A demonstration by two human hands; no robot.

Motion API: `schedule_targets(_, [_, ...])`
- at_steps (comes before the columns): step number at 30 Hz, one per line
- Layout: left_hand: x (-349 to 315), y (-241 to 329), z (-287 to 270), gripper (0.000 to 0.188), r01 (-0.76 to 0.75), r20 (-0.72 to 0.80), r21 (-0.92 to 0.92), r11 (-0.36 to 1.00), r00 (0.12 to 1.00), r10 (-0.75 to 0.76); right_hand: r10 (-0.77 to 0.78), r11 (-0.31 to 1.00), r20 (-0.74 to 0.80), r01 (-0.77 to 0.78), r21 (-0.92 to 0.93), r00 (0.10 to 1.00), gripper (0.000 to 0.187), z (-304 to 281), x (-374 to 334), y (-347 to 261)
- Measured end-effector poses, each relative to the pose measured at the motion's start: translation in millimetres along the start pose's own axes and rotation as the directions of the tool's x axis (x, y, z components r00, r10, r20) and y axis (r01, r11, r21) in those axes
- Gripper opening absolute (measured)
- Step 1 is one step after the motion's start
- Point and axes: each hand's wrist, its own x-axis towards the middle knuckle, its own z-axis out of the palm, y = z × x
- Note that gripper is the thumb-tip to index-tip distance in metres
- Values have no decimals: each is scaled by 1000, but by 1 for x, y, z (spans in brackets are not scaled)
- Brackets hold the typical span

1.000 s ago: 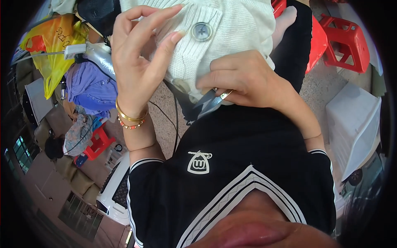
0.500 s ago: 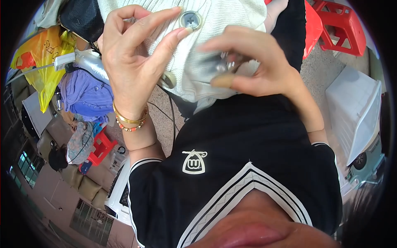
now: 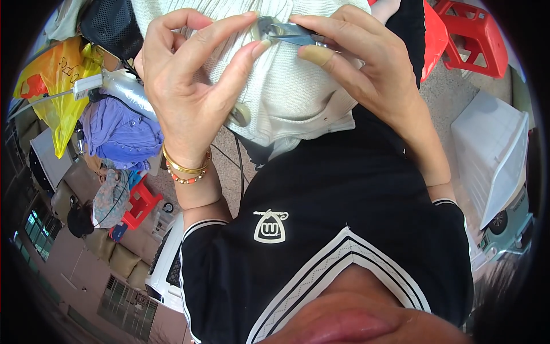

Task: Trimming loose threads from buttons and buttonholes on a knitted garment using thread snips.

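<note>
A cream knitted garment (image 3: 286, 100) lies over my lap. Between thumb and forefinger, my left hand (image 3: 186, 77) pinches a large grey button (image 3: 265, 26) on it. My right hand (image 3: 375, 63), its thumb wrapped in a tan covering, grips small thread snips (image 3: 297, 35). Their blades point left and reach the button's face; whether a thread lies between them is too small to tell. Another round button (image 3: 240, 114) shows at the garment's edge, below my left palm.
Left of me are a yellow plastic bag (image 3: 60, 109), a purple garment (image 3: 123, 129) and a black mesh-backed chair (image 3: 112, 28). Farther off sits a person in a patterned top (image 3: 112, 195) near a red stool (image 3: 140, 200). A red stool (image 3: 472, 40) and a white plastic bin (image 3: 487, 149) stand right.
My right hand has moved up and left from a blur over the garment, bringing the snips' blades to the button. My left hand keeps its pinch, nearly in place.
</note>
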Motion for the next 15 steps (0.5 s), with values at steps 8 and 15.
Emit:
schedule_targets(8, [1, 1, -1, 37, -13, 28, 35, 999, 1000, 12, -310, 915, -256, 361, 180, 916, 35, 26, 24, 34])
schedule_targets(15, [-2, -3, 0, 37, -19, 9, 29, 999, 1000, 19, 92, 988, 109, -105, 118, 990, 33, -17, 15, -15])
